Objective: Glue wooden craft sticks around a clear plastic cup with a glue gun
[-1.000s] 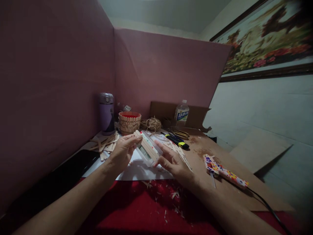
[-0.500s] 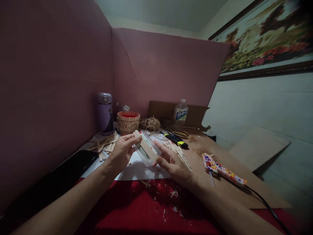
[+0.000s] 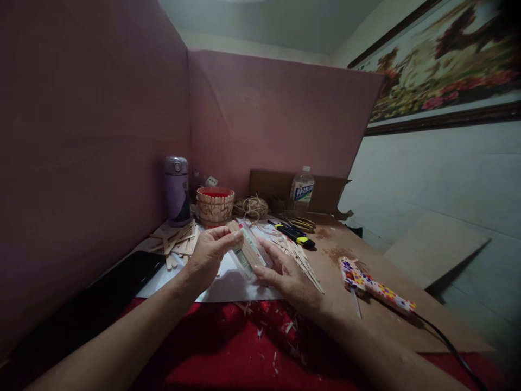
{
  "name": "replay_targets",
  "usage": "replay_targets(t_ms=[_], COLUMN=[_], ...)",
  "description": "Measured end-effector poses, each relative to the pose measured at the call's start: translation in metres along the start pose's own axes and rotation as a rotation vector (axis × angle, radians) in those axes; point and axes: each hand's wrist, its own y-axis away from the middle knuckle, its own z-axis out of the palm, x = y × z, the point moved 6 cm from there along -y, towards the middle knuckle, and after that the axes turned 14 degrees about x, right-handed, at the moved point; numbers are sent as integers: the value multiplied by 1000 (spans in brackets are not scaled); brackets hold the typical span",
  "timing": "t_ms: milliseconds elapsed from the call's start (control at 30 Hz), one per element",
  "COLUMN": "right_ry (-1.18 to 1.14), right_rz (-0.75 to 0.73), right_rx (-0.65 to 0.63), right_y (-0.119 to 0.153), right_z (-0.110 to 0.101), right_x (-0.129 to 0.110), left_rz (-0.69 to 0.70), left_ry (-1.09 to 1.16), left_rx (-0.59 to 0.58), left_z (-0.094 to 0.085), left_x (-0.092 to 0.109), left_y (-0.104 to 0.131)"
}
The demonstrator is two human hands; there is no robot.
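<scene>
Over the white paper (image 3: 223, 290), my right hand (image 3: 280, 271) grips a small clear plastic box (image 3: 243, 260) from its right side, thumb in front. Flat wooden sticks (image 3: 253, 247) lie along the box's face. My left hand (image 3: 214, 252) pinches the upper left end of the sticks between thumb and fingers. Whether it also touches the box cannot be made out. Behind the hands stands a round basket (image 3: 215, 207) covered in wooden sticks, with a red inside.
Loose sticks (image 3: 179, 241) lie left, near a purple bottle (image 3: 177, 193) and black phone-like slab (image 3: 134, 271). Behind are twine (image 3: 254, 206) and a clear bottle (image 3: 302, 190). Right are a black-yellow cutter (image 3: 295, 234) and flowered glue gun (image 3: 374, 285). Shavings litter the red cloth (image 3: 228, 347).
The view has shifted slightly. Both hands still hold the box and sticks, with the left fingers a little further over the sticks' upper end.
</scene>
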Motion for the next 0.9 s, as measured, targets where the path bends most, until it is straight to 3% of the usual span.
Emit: replay_targets(t_ms=[300, 533, 900], right_ry=[18, 74, 124], right_rz=[-67, -122, -157], right_rx=[-5, -42, -61], right_y=[-6, -4, -4], right_z=[-6, -7, -7], right_x=[1, -4, -2], left_rz=[46, -26, -32], left_ry=[-275, -423, -444], left_rx=[-141, -286, -313], left_z=[-2, -6, -7], left_x=[9, 8, 3], left_y=[-2, 0, 1])
